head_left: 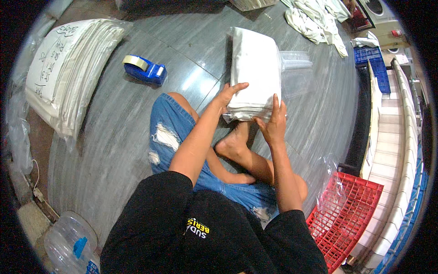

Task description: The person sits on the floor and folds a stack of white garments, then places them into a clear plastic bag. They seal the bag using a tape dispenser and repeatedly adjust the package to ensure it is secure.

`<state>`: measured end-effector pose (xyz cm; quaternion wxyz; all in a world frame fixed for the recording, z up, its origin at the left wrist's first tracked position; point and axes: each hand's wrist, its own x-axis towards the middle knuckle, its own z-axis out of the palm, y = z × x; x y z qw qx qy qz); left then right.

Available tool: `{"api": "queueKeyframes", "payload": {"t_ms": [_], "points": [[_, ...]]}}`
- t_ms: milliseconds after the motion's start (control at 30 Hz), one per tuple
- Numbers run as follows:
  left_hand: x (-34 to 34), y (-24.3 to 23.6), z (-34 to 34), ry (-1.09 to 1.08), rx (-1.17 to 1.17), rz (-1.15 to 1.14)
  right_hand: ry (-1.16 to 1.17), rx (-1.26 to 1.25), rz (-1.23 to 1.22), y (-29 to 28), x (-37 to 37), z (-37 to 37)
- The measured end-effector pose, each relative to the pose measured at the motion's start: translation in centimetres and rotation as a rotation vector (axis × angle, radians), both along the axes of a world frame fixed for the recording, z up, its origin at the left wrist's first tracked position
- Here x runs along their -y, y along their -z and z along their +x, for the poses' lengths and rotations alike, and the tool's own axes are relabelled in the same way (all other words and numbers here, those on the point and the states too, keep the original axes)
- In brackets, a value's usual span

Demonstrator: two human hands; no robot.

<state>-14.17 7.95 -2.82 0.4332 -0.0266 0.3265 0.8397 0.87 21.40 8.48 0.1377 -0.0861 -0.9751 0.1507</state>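
A stack of folded white cloth in clear plastic (255,64) is in front of me, above my bare foot. My left hand (230,96) grips its lower left side, thumb lying over the top face. My right hand (273,121) holds the lower right corner, fingers along the edge. Clear plastic bags (295,75) lie on the grey floor (105,169) to the right of the stack, partly hidden by it. To the left is a blue tape dispenser (150,73) with a roll of tape.
A larger marked bundle of white packs (80,77) lies at left, a plastic jug (68,242) lower left. Loose white cloth (310,23) is at upper right. A red crate (346,214), a blue crate (372,68) and a pale tiled ledge (388,137) line the right side.
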Motion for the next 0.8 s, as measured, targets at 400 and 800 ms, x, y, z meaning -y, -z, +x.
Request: {"api": "queueKeyframes", "payload": {"t_ms": [400,800], "points": [[-0.4,-2.1,2.3,-0.062,0.038,-0.032,0.233,-0.225,0.163,5.4,2.1,-3.1],[3.1,-0.9,-2.7,0.086,0.098,-0.021,0.14,0.143,-0.401,3.8,-2.8,-1.3]]}}
